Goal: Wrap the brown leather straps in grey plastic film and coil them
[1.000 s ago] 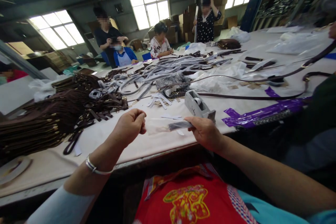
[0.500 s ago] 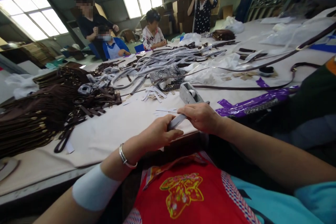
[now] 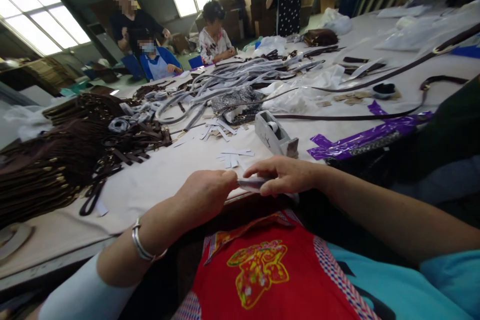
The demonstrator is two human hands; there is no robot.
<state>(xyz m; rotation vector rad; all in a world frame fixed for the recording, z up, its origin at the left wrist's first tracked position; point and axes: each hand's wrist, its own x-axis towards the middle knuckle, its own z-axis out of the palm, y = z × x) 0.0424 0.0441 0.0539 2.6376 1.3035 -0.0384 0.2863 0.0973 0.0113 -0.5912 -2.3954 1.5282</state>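
My left hand (image 3: 204,195) and my right hand (image 3: 287,174) meet at the table's front edge, both pinched on a short grey strap piece (image 3: 252,183) held between them. The strap shows only in the gap between the fingers. A grey tape dispenser (image 3: 275,133) stands on the table just beyond my right hand. Small white paper slips (image 3: 232,156) lie right behind the hands. A silver bangle (image 3: 140,247) circles my left wrist.
Stacks of dark brown straps (image 3: 60,155) fill the left of the table (image 3: 157,180). Grey straps (image 3: 232,82) and clear plastic bags (image 3: 303,95) lie mid-table. Purple tape strips (image 3: 360,137) and a long brown strap (image 3: 356,117) lie right. Several other people (image 3: 215,35) work at the far side.
One second ago my hands were apart, stretching a clear film off the grey piece. They came together at the table edge, and now both pinch the piece lower and closer to me.
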